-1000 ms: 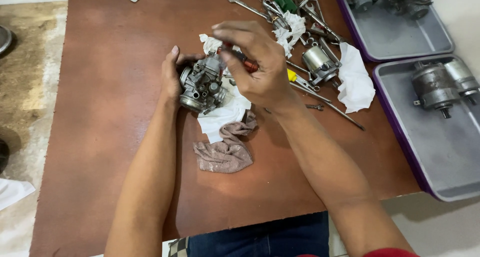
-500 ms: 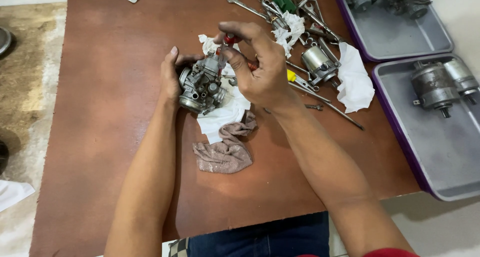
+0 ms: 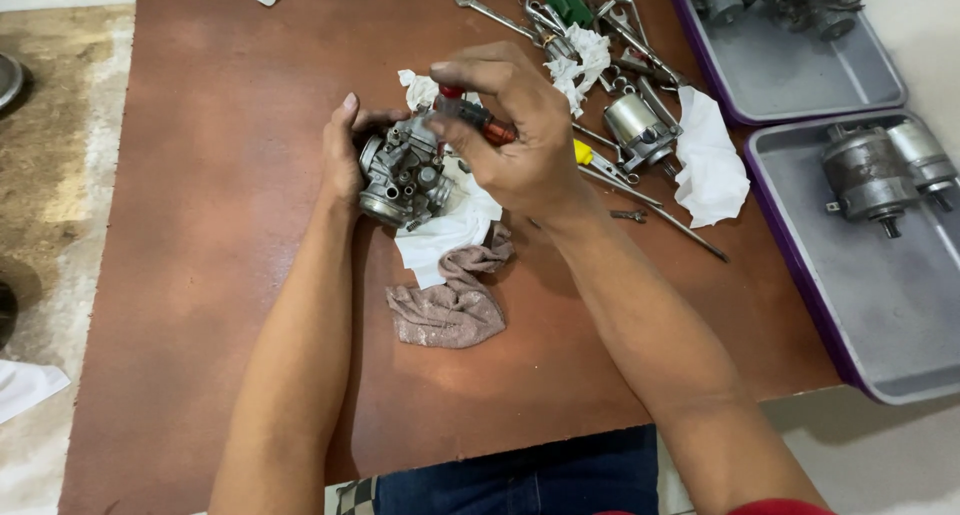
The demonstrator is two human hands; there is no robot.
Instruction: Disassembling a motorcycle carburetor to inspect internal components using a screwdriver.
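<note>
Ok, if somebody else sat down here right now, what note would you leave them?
Left hand: grips the carburetor over the white paper towel.
Right hand: holds a red-handled screwdriver down onto the carburetor's top.
Nearby: pinkish rag in front; wrenches and a small metal cylinder part behind; starter motor in the grey tray.
Done: cannot tell; carburetor looks whole.
Left: screws cannot be judged from here.

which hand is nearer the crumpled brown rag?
Right. The right hand, gripping a red-handled tool, sits just above the brown rag; the left hand holds the carburetor farther up-left.
</note>
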